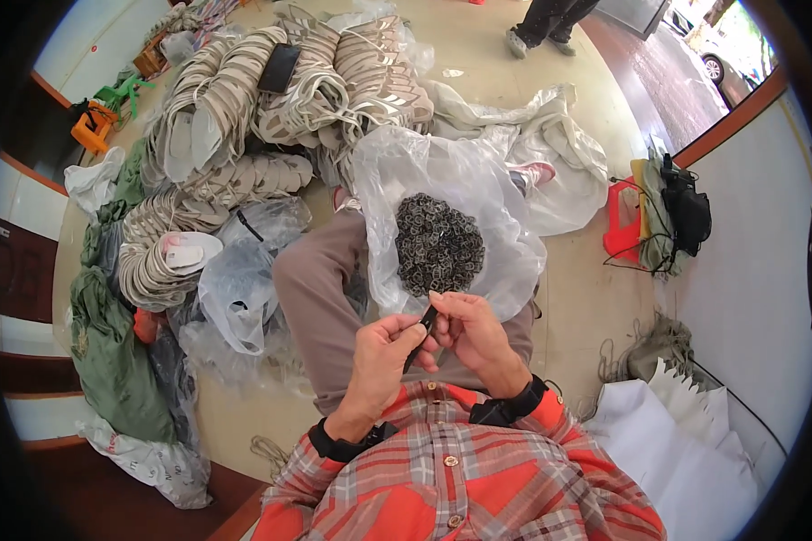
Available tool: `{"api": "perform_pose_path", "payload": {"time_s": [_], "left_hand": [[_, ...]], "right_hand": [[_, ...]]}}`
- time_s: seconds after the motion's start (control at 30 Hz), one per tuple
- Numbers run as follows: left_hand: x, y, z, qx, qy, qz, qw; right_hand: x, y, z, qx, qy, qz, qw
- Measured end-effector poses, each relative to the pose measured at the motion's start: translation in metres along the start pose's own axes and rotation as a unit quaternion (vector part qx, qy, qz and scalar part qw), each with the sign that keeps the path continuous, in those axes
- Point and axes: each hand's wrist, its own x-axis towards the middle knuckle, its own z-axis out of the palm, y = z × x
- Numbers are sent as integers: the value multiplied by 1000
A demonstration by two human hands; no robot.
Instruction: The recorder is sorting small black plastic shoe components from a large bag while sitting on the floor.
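A narrow black strap (421, 335) slants between my hands, just in front of my lap. My left hand (381, 359) grips it with thumb and bent fingers, and its lower end sticks out below them. My right hand (480, 338) pinches close to its upper end; whether a small part sits between those fingertips is too small to tell. Right beyond my fingers, a clear plastic bag (383, 203) lies spread open over my legs. Inside it is a heap of small dark buckle-like pieces (439, 243).
Bundles of beige shoe uppers (235, 99) are piled at the far left, a black phone (280, 68) on top. Clear bags (239, 288) and green cloth (117, 356) lie left. A red stool (622, 221) and white sheets (668, 451) are right. Someone's legs (550, 20) stand far off.
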Motion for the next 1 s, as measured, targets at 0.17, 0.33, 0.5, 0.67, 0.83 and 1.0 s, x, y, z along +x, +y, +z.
{"api": "perform_pose_path", "payload": {"time_s": [0.17, 0.33, 0.5, 0.67, 0.83, 1.0], "left_hand": [[-1, 0, -2, 10, -12, -11, 1000], [0, 5, -3, -62, -42, -64, 995], [4, 0, 0, -18, -27, -45, 998], [-2, -1, 7, 1, -22, 0, 1000], [-4, -2, 9, 13, -14, 40, 999], [-6, -6, 5, 23, -44, 54, 997]], "right_hand": [[-3, 1, 1, -24, -4, -27, 999], [-10, -1, 3, -117, 3, -92, 989], [-14, -4, 9, -181, 24, -111, 977], [-15, -2, 12, -134, 53, -119, 982], [-11, -6, 10, -32, 36, -49, 998], [-13, -10, 4, -5, 11, -14, 1000]]}}
